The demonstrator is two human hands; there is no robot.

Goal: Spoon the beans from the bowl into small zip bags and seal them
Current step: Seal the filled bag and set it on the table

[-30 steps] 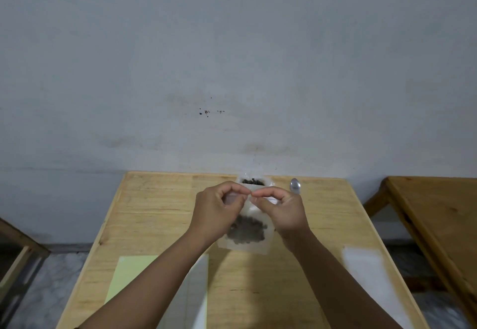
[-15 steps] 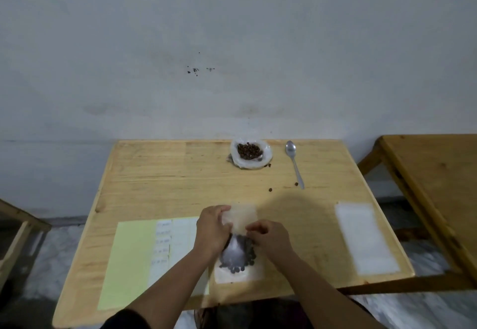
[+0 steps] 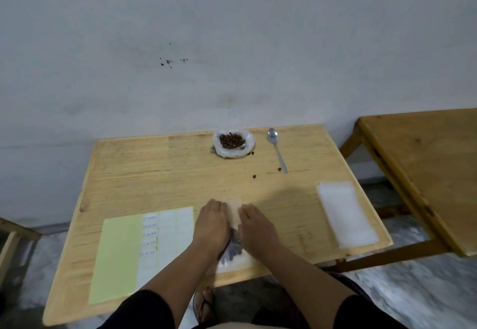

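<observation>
Where both hands (image 3: 233, 228) press it flat, clear zip bag (image 3: 233, 255) shows dark beans.

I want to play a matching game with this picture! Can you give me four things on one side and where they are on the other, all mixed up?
Things:
1. spoon
2. bowl of beans
3. zip bag
4. yellow-green sheet

Places:
A. under both hands
B. near the left edge of the table
C. at the far edge, by the wall
D. just right of the bowl

Pairs: 1-D, 2-C, 3-A, 4-B
</observation>
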